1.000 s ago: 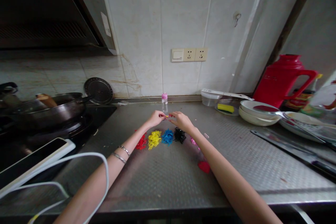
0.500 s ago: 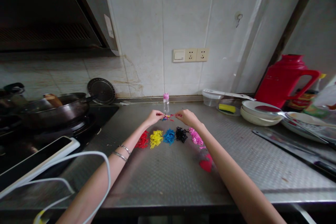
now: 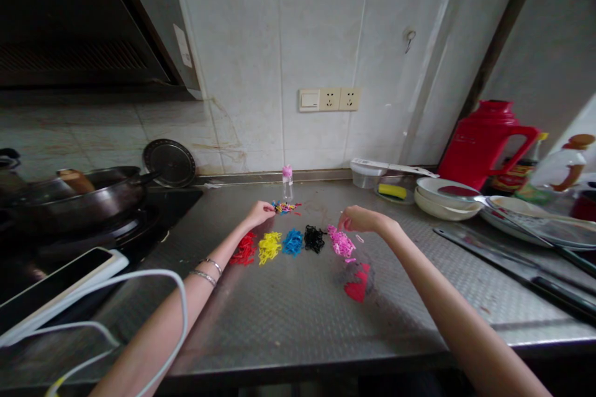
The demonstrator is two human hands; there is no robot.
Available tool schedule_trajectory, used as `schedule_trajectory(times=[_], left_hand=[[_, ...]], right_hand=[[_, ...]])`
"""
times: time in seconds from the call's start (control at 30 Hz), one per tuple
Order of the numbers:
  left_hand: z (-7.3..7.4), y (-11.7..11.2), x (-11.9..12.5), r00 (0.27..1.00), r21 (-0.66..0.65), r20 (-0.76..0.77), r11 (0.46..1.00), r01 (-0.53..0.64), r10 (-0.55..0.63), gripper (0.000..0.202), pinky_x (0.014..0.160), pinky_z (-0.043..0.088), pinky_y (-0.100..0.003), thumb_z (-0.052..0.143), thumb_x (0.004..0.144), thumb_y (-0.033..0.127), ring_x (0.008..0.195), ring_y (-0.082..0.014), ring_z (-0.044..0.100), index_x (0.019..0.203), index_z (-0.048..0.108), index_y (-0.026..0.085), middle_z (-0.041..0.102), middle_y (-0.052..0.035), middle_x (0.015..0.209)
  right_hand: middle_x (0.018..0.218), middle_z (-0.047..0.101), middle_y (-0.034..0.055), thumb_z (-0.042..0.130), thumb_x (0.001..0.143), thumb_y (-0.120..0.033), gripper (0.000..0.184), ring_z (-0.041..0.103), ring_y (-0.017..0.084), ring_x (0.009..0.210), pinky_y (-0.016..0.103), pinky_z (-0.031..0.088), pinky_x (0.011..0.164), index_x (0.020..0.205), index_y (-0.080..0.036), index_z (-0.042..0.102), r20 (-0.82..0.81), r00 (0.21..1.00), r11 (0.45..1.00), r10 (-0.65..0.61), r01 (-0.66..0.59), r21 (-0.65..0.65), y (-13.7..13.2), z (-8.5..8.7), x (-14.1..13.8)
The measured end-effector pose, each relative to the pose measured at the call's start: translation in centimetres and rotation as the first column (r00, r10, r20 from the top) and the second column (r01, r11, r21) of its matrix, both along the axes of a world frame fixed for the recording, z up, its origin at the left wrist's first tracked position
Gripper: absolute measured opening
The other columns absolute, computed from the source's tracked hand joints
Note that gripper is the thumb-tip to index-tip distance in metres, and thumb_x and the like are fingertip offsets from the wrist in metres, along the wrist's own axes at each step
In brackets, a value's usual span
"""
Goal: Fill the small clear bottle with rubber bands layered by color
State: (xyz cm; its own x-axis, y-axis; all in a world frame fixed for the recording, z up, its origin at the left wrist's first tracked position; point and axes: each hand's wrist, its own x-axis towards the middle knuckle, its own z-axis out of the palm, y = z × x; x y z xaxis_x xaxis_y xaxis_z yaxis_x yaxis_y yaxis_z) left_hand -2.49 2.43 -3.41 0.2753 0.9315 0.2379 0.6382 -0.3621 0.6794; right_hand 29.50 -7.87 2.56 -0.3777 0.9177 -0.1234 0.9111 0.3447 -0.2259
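While five single-colour piles [image 3: 292, 242] lie sorted on the table [image 3: 279, 316], one mixed heap [image 3: 285, 207] remains, left hand [image 3: 261, 213] at its edge, right hand [image 3: 362, 219] curled by the pink pile [image 3: 343, 244], both grips unclear.

Arms [image 3: 195, 282] extend forward, left grip [image 3: 261, 213] pointing inward, right grip [image 3: 361, 219] drooping.

Right grip [image 3: 362, 218] moved from multicoloured pile [image 3: 285, 207] to pink pile's [image 3: 342, 244] far edge.
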Motion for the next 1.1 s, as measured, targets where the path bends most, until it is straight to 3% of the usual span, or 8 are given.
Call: schedule_trajectory(times=[0.13, 0.27, 0.47, 0.57, 0.67, 1.1], left_hand=[[-0.1, -0.2, 0.2, 0.998, 0.027, -0.064, 0.999, 0.025, -0.023, 0.024, 0.058, 0.040, -0.023, 0.058, 0.063, 0.026, 0.060, -0.0132, 0.055, 0.079, 0.068, 0.011, 0.064, -0.0028, 0.066], [0.0, -0.4, 0.3, 0.998, 0.018, -0.063, 1.000, 0.004, -0.003, 0.025, 0.056, 0.039, -0.022, 0.058, 0.063, 0.026, 0.059, -0.0126, 0.054, 0.081, 0.067, 0.011, 0.063, -0.0025, 0.066], [0.1, -0.6, 0.4, 0.998, 0.007, -0.056, 1.000, -0.002, 0.003, 0.023, 0.056, 0.039, -0.022, 0.056, 0.064, 0.022, 0.059, -0.0123, 0.054, 0.080, 0.067, 0.010, 0.063, -0.0038, 0.068], [0.2, -0.7, 0.4, 0.996, 0.021, -0.083, 1.000, 0.023, -0.021, 0.022, 0.056, 0.038, -0.022, 0.056, 0.064, 0.023, 0.058, -0.0118, 0.052, 0.079, 0.067, 0.011, 0.062, -0.0018, 0.065], [0.4, -0.8, 0.4, 0.994, 0.031, -0.099, 0.998, 0.046, -0.043, 0.022, 0.057, 0.038, -0.022, 0.057, 0.065, 0.024, 0.058, -0.0120, 0.052, 0.079, 0.067, 0.010, 0.061, -0.0011, 0.063], [0.5, -1.1, 0.6, 0.995, 0.074, -0.090, 0.997, -0.035, 0.041, 0.022, 0.064, 0.042, -0.025, 0.056, 0.067, 0.022, 0.067, -0.0160, 0.058, 0.081, 0.068, 0.010, 0.067, -0.0078, 0.075]], right_hand=[[0.073, 0.069, 0.0034, 0.044, 0.060, 0.001, 0.041, 0.062, 0.013, 0.067, 0.017, 0.043, 0.056, 0.086, -0.018, 0.070, -0.108, 0.993, 0.998, 0.038, -0.034, 0.044, 0.8, -0.1, -1.1], [0.080, 0.068, 0.0040, 0.048, 0.062, -0.004, 0.037, 0.061, 0.013, 0.072, 0.017, 0.044, 0.063, 0.091, -0.016, 0.068, -0.241, 0.971, 0.991, 0.008, 0.026, 0.135, 2.8, -0.6, -3.8], [0.078, 0.068, 0.0040, 0.052, 0.065, -0.008, 0.035, 0.060, 0.013, 0.070, 0.017, 0.042, 0.063, 0.096, -0.013, 0.066, -0.292, 0.954, 0.967, -0.070, 0.136, 0.213, 6.2, -2.9, -8.2], [0.075, 0.067, 0.0039, 0.058, 0.067, -0.022, 0.033, 0.059, 0.013, 0.067, 0.018, 0.041, 0.060, 0.099, -0.014, 0.065, -0.317, 0.947, 0.962, -0.056, 0.136, 0.237, 7.4, -3.9, -9.4], [0.074, 0.067, 0.0037, 0.061, 0.066, -0.029, 0.035, 0.058, 0.013, 0.065, 0.018, 0.041, 0.059, 0.098, -0.014, 0.065, -0.328, 0.944, 0.958, -0.038, 0.127, 0.255, 7.9, -4.3, -10.0], [0.059, 0.061, 0.0013, 0.054, 0.066, -0.017, 0.030, 0.049, 0.009, 0.052, 0.017, 0.034, 0.049, 0.093, -0.016, 0.067, -0.333, 0.941, 0.964, -0.054, 0.137, 0.229, 8.8, -4.6, -10.1]])
